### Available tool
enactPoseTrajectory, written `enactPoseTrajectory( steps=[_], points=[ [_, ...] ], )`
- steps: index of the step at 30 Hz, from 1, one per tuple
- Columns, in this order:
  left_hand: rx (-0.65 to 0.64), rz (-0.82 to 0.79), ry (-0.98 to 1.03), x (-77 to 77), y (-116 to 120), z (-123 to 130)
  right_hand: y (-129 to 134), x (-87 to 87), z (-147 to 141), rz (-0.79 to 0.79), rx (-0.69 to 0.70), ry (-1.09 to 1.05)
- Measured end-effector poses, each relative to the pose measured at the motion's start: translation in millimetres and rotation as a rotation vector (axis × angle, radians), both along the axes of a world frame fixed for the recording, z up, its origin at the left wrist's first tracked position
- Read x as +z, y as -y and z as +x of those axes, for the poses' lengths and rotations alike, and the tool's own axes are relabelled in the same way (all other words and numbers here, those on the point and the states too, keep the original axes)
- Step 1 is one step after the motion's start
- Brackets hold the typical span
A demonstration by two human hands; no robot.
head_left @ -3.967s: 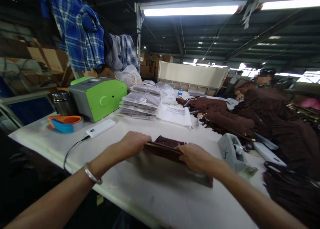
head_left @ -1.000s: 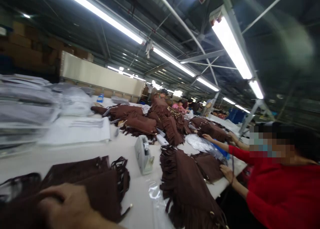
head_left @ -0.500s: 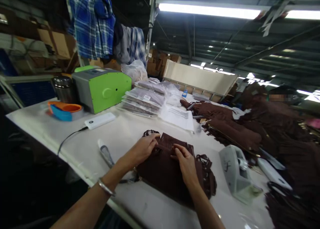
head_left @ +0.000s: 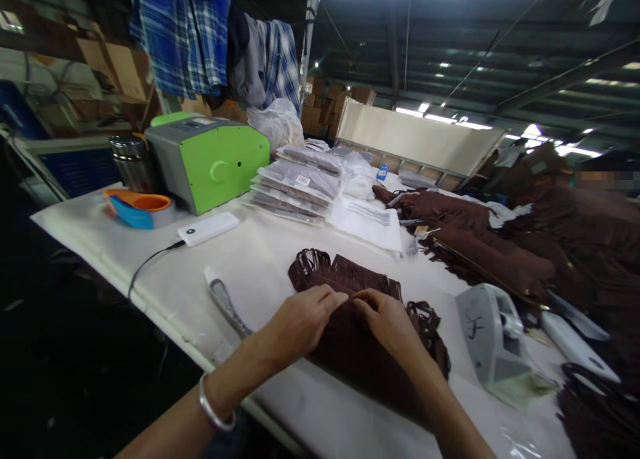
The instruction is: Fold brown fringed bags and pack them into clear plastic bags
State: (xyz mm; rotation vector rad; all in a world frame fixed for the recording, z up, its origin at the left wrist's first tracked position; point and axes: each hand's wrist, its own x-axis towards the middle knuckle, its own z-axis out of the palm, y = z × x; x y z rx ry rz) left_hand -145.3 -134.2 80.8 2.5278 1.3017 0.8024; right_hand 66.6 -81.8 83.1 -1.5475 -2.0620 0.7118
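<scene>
A folded dark brown fringed garment (head_left: 370, 379) lies on the white table in front of me, its strips bunched at both sides and along the far edge. My left hand (head_left: 313, 315) is closed, with thumb and fingertips pinching the fabric near the top fold. Right beside it, my right hand (head_left: 385, 315) pinches the same fold, and the two sets of fingertips nearly meet. What exactly lies between the fingertips is too small to make out beyond brown cloth. A silver bangle (head_left: 213, 405) circles my left wrist.
A tape dispenser (head_left: 495, 345) stands to the right, near a heap of brown fringed garments (head_left: 490, 239). Bagged garments (head_left: 295, 185) are stacked behind. Leftward are a green-grey machine (head_left: 215, 165), a white cabled device (head_left: 207, 229), an orange-and-blue tape holder (head_left: 137, 209) and a metal flask (head_left: 131, 165).
My hands have come together along the fold, the left one moving right and slightly nearer to me. The camera view has tilted down a little.
</scene>
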Motion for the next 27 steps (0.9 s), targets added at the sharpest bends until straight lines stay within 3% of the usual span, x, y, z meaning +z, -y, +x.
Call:
enactPoseTrajectory(
  steps=[3, 6, 11, 19, 21, 24, 27],
  points=[
    [0.139, 0.035, 0.066, -0.3, 10.5, -24.0, 3.6, 0.6, -10.4, 0.016, -0.030, 0.114],
    [0.154, -0.001, -0.050, -14.6, 21.8, -33.1, 1.8, -6.4, -24.7, 0.051, -0.032, 0.172],
    [0.154, 0.068, -0.287, -40.6, 23.5, -12.3, -3.8, -18.3, -39.6, 0.086, 0.034, 0.064],
    [0.061, 0.209, -0.298, -53.6, 29.1, 11.5, -5.2, -18.8, -23.7, 0.107, 0.019, 0.036],
    [0.042, 0.217, -0.271, -54.3, 38.0, 13.4, -2.4, -17.4, -21.1, 0.138, 0.011, 0.058],
    [0.037, 0.256, -0.120, -49.8, 51.0, 8.1, 11.0, -13.0, -25.0, 0.309, 0.007, 0.116],
    [0.178, 0.221, 0.161, -40.4, 49.0, -10.6, 29.8, -15.4, -34.0, 0.494, 0.173, 0.196]
  ],
)
